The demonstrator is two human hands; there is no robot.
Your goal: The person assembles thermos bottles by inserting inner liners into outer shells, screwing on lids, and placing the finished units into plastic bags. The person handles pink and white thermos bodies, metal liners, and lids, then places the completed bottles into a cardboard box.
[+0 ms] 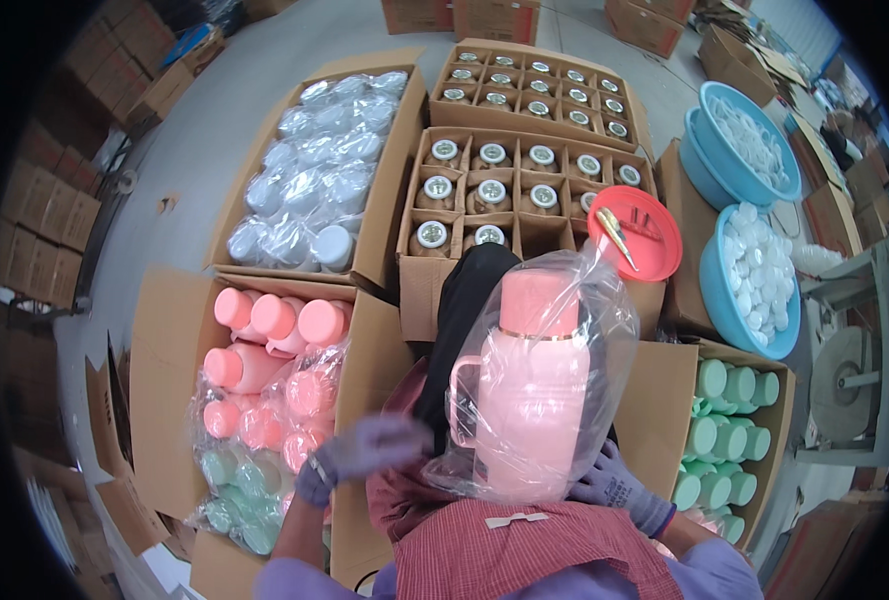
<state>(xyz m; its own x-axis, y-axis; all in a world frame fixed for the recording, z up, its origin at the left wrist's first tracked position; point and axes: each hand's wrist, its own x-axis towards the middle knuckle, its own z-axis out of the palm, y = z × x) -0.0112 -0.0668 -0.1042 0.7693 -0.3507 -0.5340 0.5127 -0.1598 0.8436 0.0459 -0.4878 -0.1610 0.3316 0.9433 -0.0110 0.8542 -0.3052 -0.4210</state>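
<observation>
A pink vacuum jug (531,400) with a side handle and a pink cup lid rests on my lap, inside a clear plastic bag (614,330). My right hand (619,490), in a grey-purple glove, holds the bagged jug at its lower right side; the fingertips are partly hidden. My left hand (374,448), gloved alike, is apart from the jug on its left, and motion smears its fingers. Close to it stands an open carton (364,345) with pink jugs (239,368) and bagged green-topped ones (239,495).
Ahead are cartons of silver-topped glass liners in dividers (489,195) and a carton of bagged pale-lidded items (334,160). A red dish (664,255) holds small tools. Blue basins (709,290) stand at the right, above a carton of green jugs (714,437).
</observation>
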